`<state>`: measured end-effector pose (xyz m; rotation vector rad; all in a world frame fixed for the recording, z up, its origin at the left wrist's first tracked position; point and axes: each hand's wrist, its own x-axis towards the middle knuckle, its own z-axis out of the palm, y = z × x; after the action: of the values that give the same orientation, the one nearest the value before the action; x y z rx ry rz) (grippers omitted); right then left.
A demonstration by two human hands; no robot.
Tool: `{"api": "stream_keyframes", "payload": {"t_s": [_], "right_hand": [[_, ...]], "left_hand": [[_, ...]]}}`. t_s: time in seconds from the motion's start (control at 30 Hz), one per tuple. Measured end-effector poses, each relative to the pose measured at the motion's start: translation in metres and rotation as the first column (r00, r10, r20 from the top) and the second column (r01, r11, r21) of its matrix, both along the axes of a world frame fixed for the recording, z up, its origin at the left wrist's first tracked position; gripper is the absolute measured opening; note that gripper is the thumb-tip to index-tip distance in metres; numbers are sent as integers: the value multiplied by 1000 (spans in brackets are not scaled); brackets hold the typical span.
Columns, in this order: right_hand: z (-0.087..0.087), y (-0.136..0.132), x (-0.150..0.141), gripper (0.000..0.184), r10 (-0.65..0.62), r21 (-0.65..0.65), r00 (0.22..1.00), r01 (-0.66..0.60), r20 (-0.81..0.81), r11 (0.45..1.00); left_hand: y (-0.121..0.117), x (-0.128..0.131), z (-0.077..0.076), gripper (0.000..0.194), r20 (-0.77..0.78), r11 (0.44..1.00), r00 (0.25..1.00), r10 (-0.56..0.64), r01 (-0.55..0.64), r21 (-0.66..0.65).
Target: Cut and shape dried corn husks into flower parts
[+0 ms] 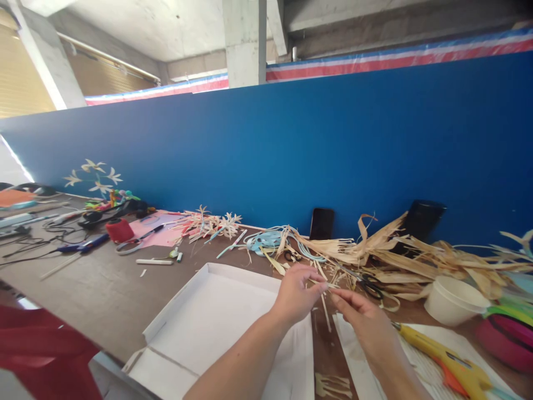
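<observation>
My left hand [300, 291] pinches a thin pale strip [332, 285], which looks like dried husk, over the dark tabletop. From the other side, the fingertips of my right hand [364, 322] close on the same strip, almost touching the left ones. Fingers cover most of it. A narrow light stick [326, 312] shows below my hands. Just beyond them lie black-handled scissors [370, 286] and a heap of dried corn husks [391, 250]. A yellow glue gun [447, 358] rests on white paper by my right forearm.
A shallow white box [216, 311] sits under my left arm. A white cup [456, 300] and a magenta round object [506, 339] stand at right. A phone [322, 223] leans on the blue partition [258, 150]. Husk flowers [100, 186], cords and a red spool [119, 229] lie left.
</observation>
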<state>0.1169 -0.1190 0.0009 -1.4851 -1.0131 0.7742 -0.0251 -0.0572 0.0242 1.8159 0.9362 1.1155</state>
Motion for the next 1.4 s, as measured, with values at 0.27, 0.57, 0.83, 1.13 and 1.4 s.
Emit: {"api": "stream_keyframes", "payload": {"t_s": [0.27, 0.57, 0.83, 1.13, 1.4], "right_hand": [[0, 0, -2, 40, 111, 16, 987, -110, -116, 994], [1, -2, 2, 36, -53, -34, 996, 55, 71, 998], [-4, 0, 6, 31, -55, -31, 982, 62, 182, 998], [6, -6, -6, 19, -129, 194, 905, 53, 405, 980], [-3, -6, 0, 21, -292, 415, 694, -10, 658, 910]], "left_hand": [[13, 0, -13, 14, 67, 991, 997, 47, -39, -128], [15, -4, -7, 24, -6, 966, 996, 90, -89, -241], [14, -1, -11, 22, -15, 983, 996, 83, -85, -160], [15, -3, -12, 30, -83, 977, 987, 141, -152, -151], [15, -1, -11, 36, -64, 935, 993, 100, -116, -336]]}}
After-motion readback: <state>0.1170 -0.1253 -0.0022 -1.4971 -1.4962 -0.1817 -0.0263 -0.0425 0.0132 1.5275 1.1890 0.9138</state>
